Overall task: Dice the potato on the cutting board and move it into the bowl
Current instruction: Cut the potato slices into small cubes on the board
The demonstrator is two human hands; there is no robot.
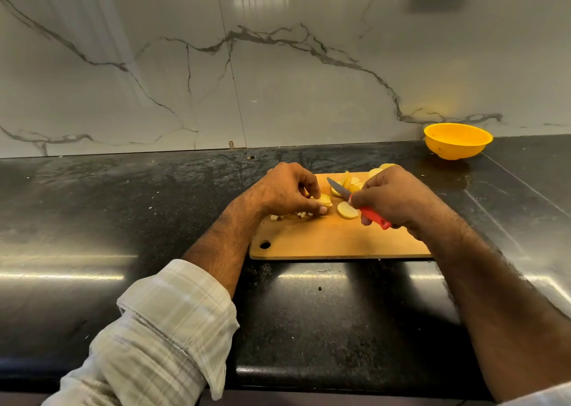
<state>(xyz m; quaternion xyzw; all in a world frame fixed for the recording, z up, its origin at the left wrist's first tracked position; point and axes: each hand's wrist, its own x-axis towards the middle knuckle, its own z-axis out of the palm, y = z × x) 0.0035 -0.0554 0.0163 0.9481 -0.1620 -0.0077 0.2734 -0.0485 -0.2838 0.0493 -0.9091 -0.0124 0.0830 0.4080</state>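
Potato is the work here, but the biggest thing in view is the black stone counter [123,220], backed by a white marble wall [278,81]. On the counter lies the wooden cutting board [324,241], its hanging hole toward the person's left. Well apart from it, against the wall on the right, sits the yellow bowl [458,141]; from this angle nothing shows inside it, so the transfer appears not yet begun.

The left hand [287,190] reaches in from a rolled plaid sleeve [160,328]. Its fingers curl down and pinch a small stack of potato slices [324,201] against the board, likely to keep them from sliding under the blade. The right hand [392,198] is wrapped around the red handle of a small knife [355,203], whose blade tip points up and left, clear of the board, probably poised between cuts.

The potato lies entirely on the board, in 3 states: a loose heap of uncut slices [352,183] at the far edge, 1 flat slice [347,210] just beside the knife, and a few small diced bits [296,215] at the left, partly hidden beneath the left hand. Dicing looks early, with most slices whole.
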